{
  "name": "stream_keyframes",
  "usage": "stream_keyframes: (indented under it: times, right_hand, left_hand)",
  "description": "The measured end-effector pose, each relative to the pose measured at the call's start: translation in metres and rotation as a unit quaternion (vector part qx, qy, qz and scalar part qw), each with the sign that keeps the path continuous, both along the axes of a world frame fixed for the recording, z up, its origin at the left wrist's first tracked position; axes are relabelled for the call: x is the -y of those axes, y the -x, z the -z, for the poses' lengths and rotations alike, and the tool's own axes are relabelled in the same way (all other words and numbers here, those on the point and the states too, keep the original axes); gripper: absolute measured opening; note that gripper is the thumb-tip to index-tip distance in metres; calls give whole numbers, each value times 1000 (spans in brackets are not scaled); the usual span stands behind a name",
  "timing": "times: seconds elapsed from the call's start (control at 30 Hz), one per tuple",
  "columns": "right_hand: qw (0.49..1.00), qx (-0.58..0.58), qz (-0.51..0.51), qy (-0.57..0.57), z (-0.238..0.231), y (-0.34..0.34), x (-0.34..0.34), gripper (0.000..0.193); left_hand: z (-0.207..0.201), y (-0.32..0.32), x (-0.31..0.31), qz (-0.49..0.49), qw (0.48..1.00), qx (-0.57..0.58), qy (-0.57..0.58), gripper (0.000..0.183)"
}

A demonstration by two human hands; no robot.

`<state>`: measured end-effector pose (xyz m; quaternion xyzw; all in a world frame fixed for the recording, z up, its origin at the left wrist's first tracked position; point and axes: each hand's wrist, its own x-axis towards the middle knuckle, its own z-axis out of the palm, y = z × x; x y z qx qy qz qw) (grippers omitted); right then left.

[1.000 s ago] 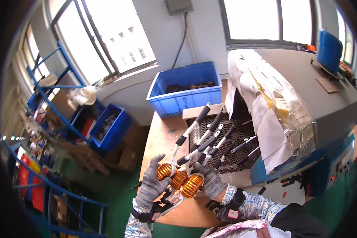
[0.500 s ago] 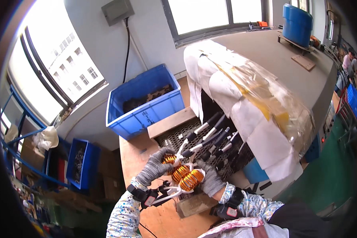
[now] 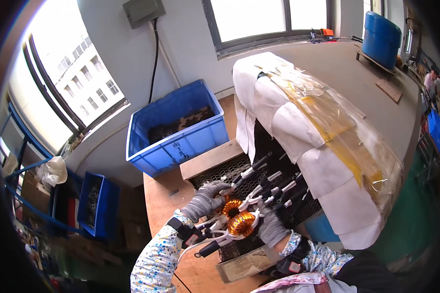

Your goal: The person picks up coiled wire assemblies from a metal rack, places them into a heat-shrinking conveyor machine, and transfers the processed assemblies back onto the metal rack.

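Observation:
My left hand (image 3: 205,201), in a grey knit glove, is closed around the upper end of a group of copper-wound ring coils with white-sleeved leads. Its fingers partly hide the upper coil. Two coils show plainly between the hands: a middle coil (image 3: 232,208) and a lower coil (image 3: 241,224). My right hand (image 3: 272,225), gloved too, is closed at the coils' right side by the white leads; its fingertips are partly hidden. Beneath lies a dark mesh belt (image 3: 220,171), where more black-tipped white leads (image 3: 278,188) extend toward a fabric-covered opening.
A white fabric and clear plastic cover (image 3: 308,132) drapes over the opening at the right. Behind the belt stands a blue crate (image 3: 181,141) with dark pieces inside. Wooden boards (image 3: 247,263) edge the belt. A smaller blue bin (image 3: 99,202) sits lower left.
Both hands have moved slightly right with the coils, and the left has shifted up to the upper coil's leads. The upper coil is now more hidden. The view has shifted a little.

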<state>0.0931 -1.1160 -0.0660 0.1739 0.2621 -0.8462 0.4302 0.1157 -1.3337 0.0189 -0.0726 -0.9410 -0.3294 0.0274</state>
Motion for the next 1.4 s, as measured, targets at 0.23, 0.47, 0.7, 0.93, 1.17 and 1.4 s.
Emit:
stream_keyframes:
  times: [0.23,0.47,0.7,0.93,1.17,1.4]
  right_hand:
    - [999,-34,-32,19,10,7,-28,14]
    - [999,21,28,2,-4,12,-22,12]
    - [973,-197,74,-91,-16,-7,-30,8]
    - [781,-539,61,-311,4,-10,-51,20]
    - [937,-292,110,-155,-11,-8,-51,10]
    - [822,-422,176,-340,-49,-98,-48,49]
  left_hand:
    - [-16,2,-17,-57,997,43,-34,34]
    - [-98,-67,-50,-89,975,-58,-196,42]
    - [-87,-213,-92,-361,856,-9,-371,24]
    - [14,-282,-129,-437,756,44,-486,27]
    - [54,-273,-87,-359,791,-40,-493,39]
    - [93,-341,-47,-322,786,83,-522,26]
